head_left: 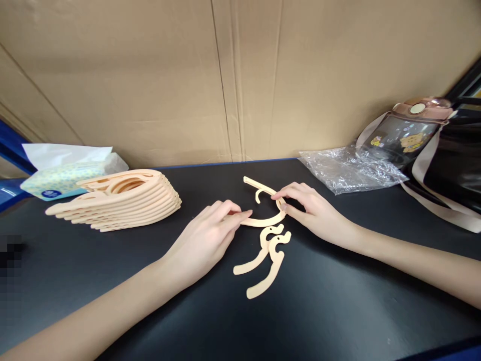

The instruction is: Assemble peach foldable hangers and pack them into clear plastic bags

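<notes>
A cream plastic folding hanger lies between my hands on the black table, with its small hook pointing inward. My left hand pinches the near arm's left end between thumb and fingers. At the curved joint on the right, my right hand grips the same hanger, partly covering it. Just in front, two loose cream curved pieces with hooked, notched ends lie touching or overlapping. Left of my left hand rests a neat stack of matching cream hangers.
A tissue pack sits behind the stack. At the back right are a crumpled clear plastic bag, a strapped drinking bottle and a black bag. A cardboard wall rises behind the table.
</notes>
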A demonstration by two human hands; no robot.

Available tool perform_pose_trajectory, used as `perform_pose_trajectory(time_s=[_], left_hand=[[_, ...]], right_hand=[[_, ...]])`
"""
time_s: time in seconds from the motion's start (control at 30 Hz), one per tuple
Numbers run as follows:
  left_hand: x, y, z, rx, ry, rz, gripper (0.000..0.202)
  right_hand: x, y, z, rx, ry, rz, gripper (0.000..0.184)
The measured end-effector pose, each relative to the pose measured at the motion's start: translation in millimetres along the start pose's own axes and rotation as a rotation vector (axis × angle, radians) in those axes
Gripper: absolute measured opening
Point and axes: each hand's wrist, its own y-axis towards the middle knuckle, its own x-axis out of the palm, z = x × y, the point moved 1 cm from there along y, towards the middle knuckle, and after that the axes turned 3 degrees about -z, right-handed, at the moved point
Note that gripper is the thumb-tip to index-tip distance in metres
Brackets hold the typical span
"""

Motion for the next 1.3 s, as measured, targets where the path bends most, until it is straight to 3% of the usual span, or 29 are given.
perform_pose_trajectory(time_s=[0.57,0.97,1.13,1.3], left_hand=[[1.6,1.2,-0.1,-0.019,0.000,0.011,0.032],[-0.2,1.1,1.0,0.010,-0.017,0.011,0.029],[-2.7,0.2,2.0,0.069,-0.079,0.045,0.030],[-8.5,-2.0,10.8,0.270,-0.128,0.057,0.026]], right_hand=[[1.6,-0.4,3.0,-0.035,-0.057,0.000,0.024],[2.9,-0.5,5.4,-0.041,-0.142,0.085,0.032],[0.1,-2.1,2.0,-0.064,0.017,0.158,0.036],[-5.4,-7.4,-11.7,-0.242,0.005,0.164,0.032]])
